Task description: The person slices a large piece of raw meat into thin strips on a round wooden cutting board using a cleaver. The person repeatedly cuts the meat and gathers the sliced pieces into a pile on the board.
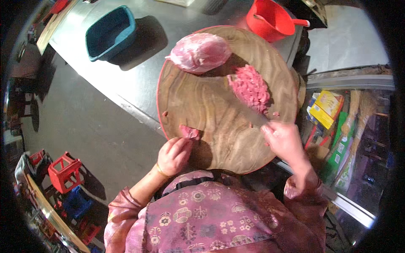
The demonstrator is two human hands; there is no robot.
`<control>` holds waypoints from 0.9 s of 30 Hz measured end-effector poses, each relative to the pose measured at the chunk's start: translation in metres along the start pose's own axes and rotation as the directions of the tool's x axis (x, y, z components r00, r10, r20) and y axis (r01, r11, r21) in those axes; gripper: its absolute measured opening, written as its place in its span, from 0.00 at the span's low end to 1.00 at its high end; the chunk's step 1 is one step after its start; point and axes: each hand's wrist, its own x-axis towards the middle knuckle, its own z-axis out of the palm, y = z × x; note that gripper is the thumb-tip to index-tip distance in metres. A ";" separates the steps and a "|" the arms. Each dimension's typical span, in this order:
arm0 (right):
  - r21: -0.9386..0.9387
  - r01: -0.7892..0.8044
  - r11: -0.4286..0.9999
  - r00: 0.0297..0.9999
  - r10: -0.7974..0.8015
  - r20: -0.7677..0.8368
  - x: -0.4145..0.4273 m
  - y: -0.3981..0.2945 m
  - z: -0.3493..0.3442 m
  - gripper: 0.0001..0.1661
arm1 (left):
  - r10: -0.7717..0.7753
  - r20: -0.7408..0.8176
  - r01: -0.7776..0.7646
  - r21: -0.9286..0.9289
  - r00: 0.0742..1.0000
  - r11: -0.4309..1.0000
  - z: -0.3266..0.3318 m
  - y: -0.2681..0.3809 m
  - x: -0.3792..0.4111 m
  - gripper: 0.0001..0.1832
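A round wooden chopping block (221, 139) with a red rim lies before me. My left hand (175, 155) pinches a small strip of raw meat (189, 131) over its lower left edge. My right hand (283, 140) grips a knife whose blade (246, 109), blurred, points up and left across the block, close to a heap of cut pink meat (250, 88). At the block's upper left rests a large piece of raw meat (201, 53). Small meat scraps lie about the block. The knife's handle is hidden in my fist.
On the metal table (109, 80) stand a teal plastic basin (110, 33) at the upper left and a red plastic dipper (270, 20) beyond the block. A glass-topped case (351, 79) holding packets is on the right. A red plastic stool (65, 172) stands on the floor, lower left.
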 end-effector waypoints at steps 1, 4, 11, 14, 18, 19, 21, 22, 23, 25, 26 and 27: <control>-0.135 0.186 0.973 0.980 -0.194 -0.051 -0.005 -0.010 0.013 0.08 | 0.003 -0.021 -0.003 -0.007 1.000 1.000 0.003 0.001 0.000 0.17; -0.274 0.252 0.928 0.967 -0.228 0.114 -0.018 -0.033 0.032 0.09 | 0.003 0.000 -0.003 0.049 1.000 0.999 0.009 0.001 0.002 0.17; -0.345 0.257 0.903 0.963 -0.208 0.173 -0.028 -0.043 0.027 0.07 | -0.088 0.051 0.086 0.049 0.995 0.995 0.018 0.001 0.006 0.18; -0.245 0.133 0.961 0.990 -0.138 -0.004 -0.026 -0.027 0.021 0.06 | -0.067 -0.023 0.068 0.041 0.997 0.997 0.004 0.007 0.027 0.17; 0.337 -0.164 0.927 0.942 0.248 -0.227 -0.041 0.005 0.028 0.09 | -0.149 0.075 0.152 -0.044 0.986 0.987 0.006 0.006 0.068 0.13; 0.490 -0.249 0.836 0.910 0.375 -0.179 -0.042 0.007 0.028 0.09 | -0.173 0.146 0.183 -0.062 0.974 0.981 0.007 0.005 0.083 0.12; 0.734 -0.387 0.558 0.809 0.588 -0.021 -0.045 0.012 0.025 0.09 | -0.220 0.143 0.233 -0.079 0.965 0.969 0.028 -0.001 0.116 0.11; 0.771 -0.348 0.533 0.805 0.592 -0.046 -0.045 0.012 0.024 0.09 | -0.286 0.103 0.295 -0.083 0.953 0.952 0.037 -0.002 0.134 0.12; 0.787 -0.341 0.514 0.808 0.589 -0.034 -0.048 0.016 0.024 0.09 | -0.332 0.133 0.348 -0.125 0.934 0.929 0.048 -0.007 0.148 0.13; 0.823 -0.322 0.469 0.806 0.591 -0.021 -0.058 0.028 0.029 0.09 | -0.398 0.205 0.437 -0.201 0.894 0.877 0.071 -0.014 0.172 0.15; 0.812 -0.364 0.455 0.774 0.633 -0.007 -0.060 0.030 0.032 0.09 | -0.414 0.245 0.455 -0.141 0.877 0.879 0.074 -0.010 0.180 0.16; 0.821 -0.354 0.447 0.768 0.640 -0.017 -0.065 0.032 0.036 0.09 | -0.436 0.291 0.477 -0.085 0.852 0.875 0.078 -0.004 0.183 0.16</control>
